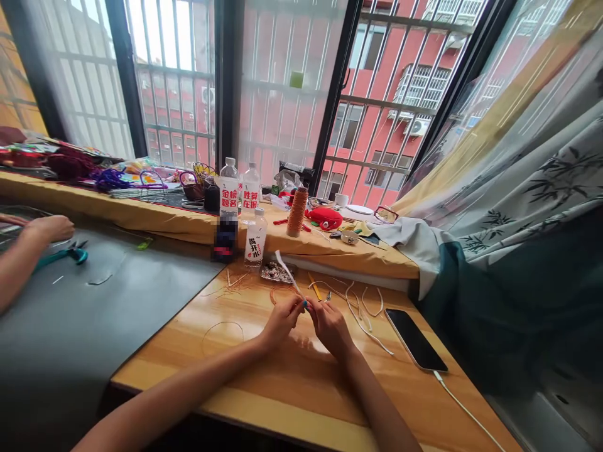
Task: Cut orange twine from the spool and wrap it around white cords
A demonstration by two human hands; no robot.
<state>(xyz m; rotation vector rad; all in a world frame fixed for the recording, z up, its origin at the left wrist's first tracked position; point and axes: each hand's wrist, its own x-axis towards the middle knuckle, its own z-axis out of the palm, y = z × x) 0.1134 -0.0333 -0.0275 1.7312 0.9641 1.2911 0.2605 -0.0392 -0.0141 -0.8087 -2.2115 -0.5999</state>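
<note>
"Where are the hands?"

"Left hand [281, 317] and right hand [331, 325] meet above the wooden tabletop [277, 373], fingertips holding a white strip [288, 270]."

"And around them?"

"A phone [417, 341] by the tabletop's right edge, loose white cords [377, 339] toward the far edge, a small tray [276, 280] near the far-left corner."

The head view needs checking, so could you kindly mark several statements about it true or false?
The left hand and right hand meet at a white strip. True.
The phone lies left of both hands. False: it lies to their right.
A white cable runs to the phone. True.
The thread cone stands on the wooden table. False: it stands on the cloth-covered ledge.
Another person's hand shows at the picture's left. True.
</note>
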